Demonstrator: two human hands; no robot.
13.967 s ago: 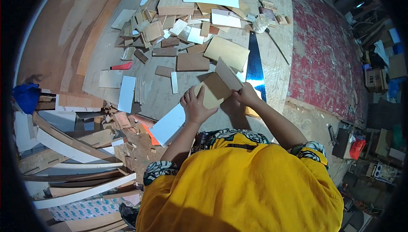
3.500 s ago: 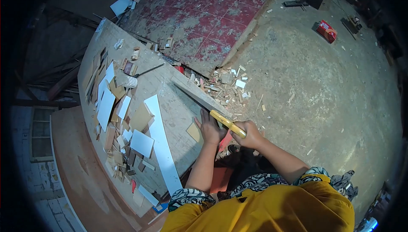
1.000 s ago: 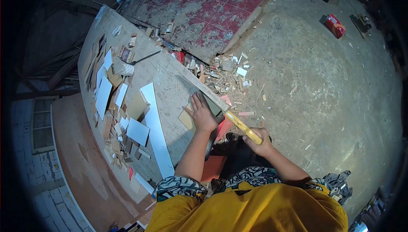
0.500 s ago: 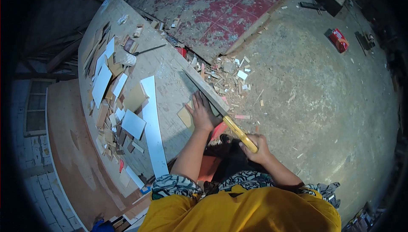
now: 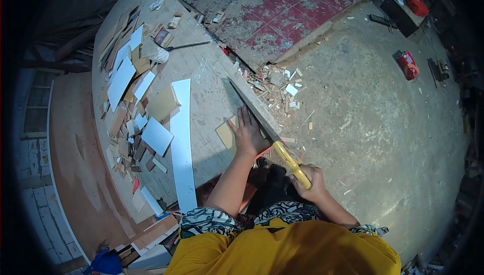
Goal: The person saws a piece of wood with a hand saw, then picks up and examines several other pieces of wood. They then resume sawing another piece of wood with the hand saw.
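A hand saw with a yellow handle lies along the right edge of the wooden table, its blade pointing up and left. My right hand is wrapped round the lower end of the handle. My left hand rests flat with spread fingers on a tan board piece near the table edge, just left of the blade. Left of that hand is a long white strip. Whether the blade touches the board cannot be made out under my left hand.
Wood and white board offcuts are piled on the table's left side. A dark rod lies at its upper part. Scraps litter the floor. A red packet and a dark box stand at the upper right.
The saw and my right hand have moved slightly right and down in the view. My left hand still lies on the board. The camera view has shifted a little.
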